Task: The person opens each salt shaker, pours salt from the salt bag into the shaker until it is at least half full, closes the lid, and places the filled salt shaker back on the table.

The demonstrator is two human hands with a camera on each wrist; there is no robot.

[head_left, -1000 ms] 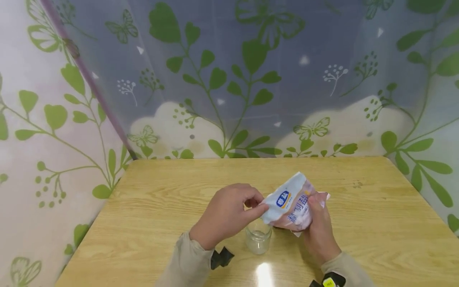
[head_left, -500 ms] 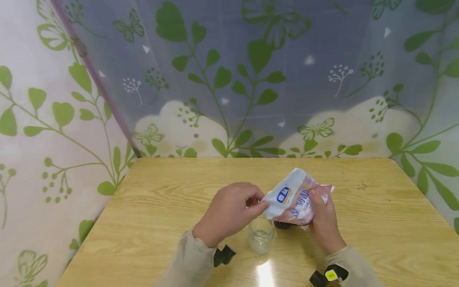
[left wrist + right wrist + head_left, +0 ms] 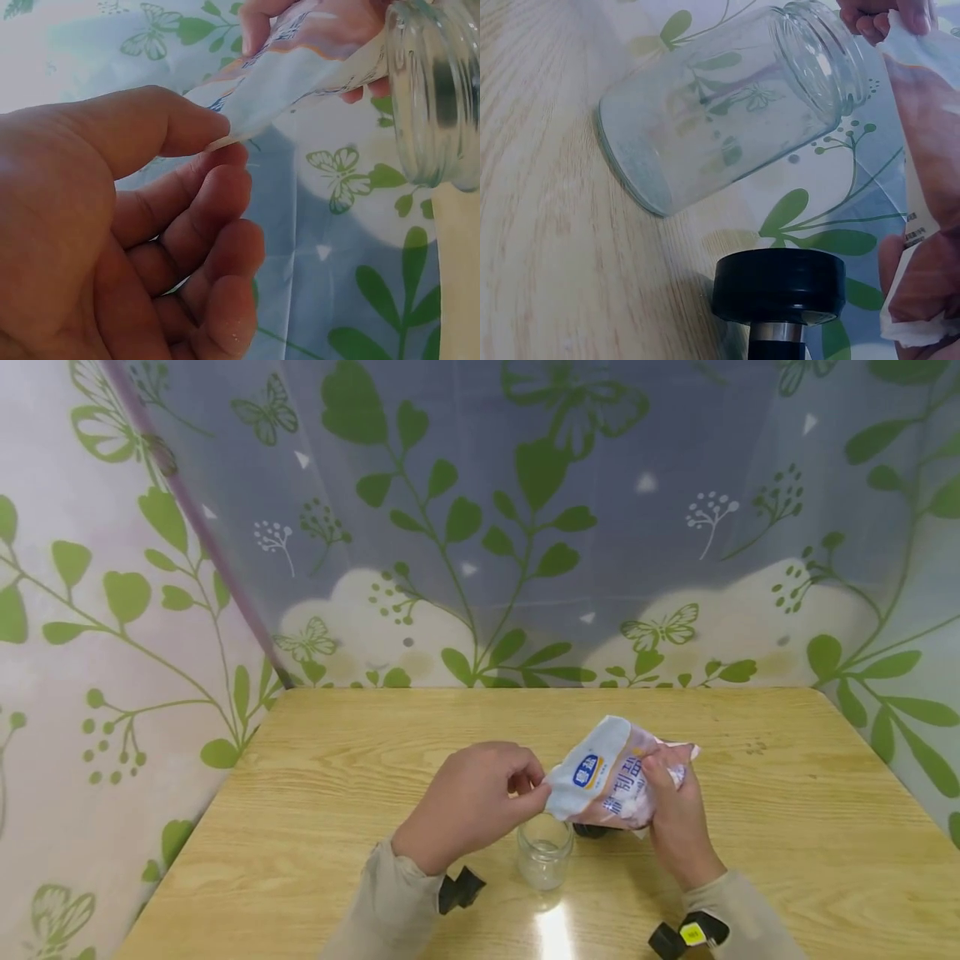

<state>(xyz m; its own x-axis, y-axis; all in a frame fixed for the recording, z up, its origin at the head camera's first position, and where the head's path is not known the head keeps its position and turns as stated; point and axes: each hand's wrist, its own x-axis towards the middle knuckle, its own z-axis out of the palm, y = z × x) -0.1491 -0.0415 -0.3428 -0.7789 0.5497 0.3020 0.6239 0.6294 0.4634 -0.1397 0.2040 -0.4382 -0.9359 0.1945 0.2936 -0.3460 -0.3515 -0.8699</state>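
A soft blue-and-pink bag of salt (image 3: 600,781) with Chinese print is held up between both hands, tilted, its blue end over the glass jar. My left hand (image 3: 483,802) pinches a corner of that end between thumb and index finger; in the left wrist view the other fingers (image 3: 225,255) curl loosely below. My right hand (image 3: 678,827) grips the pink lower part of the bag, thumb on the printed face. The clear, lidless glass jar (image 3: 720,112) stands upright on the table below, with a pale layer at its bottom.
Behind the jar, partly covered by the bag in the head view, is a black round-topped object with a metal band (image 3: 778,289). The wooden table (image 3: 330,760) ends at a patterned fabric backdrop (image 3: 465,568) printed with leaves and butterflies.
The bag has tipped slightly to the left with my left hand's pinch. The black object has come into sight beneath the bag. The head view has shifted a little.
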